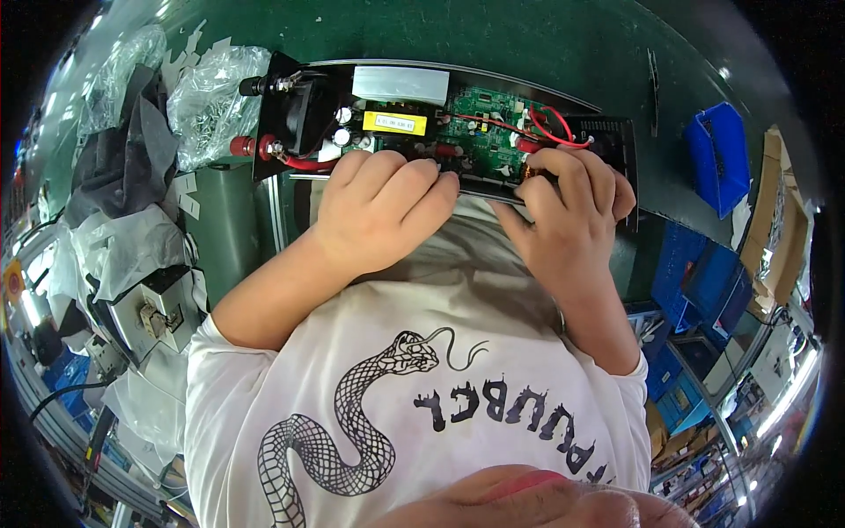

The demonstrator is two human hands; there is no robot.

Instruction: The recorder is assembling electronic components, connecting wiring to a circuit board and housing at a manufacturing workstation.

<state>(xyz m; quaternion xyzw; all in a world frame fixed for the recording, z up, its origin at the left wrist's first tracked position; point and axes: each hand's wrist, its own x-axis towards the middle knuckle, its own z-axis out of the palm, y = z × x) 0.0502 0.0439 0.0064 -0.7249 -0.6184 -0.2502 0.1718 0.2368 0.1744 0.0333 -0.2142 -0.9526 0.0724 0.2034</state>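
An opened power inverter [488,114] with a long black metal housing lies crosswise before me. Inside it sit a green circuit board [480,106], a transformer with a yellow label [394,122] and a silver heat sink [400,85]. A fan [312,114] fills its left end, where red and black terminals [242,146] stick out. Thin red wires [556,123] loop up at the right. My left hand [383,207] is closed over the near edge, fingertips hidden inside. My right hand [568,207] grips the near right edge, thumb outside, fingers curled in beside the red wires.
A clear plastic bag of small metal parts [211,110] lies left of the inverter, near dark grey cloth [119,145]. On the right stand a blue bin [717,158] and a cardboard box [783,229]. A thin dark tool [653,79] rests on the green tabletop [546,35].
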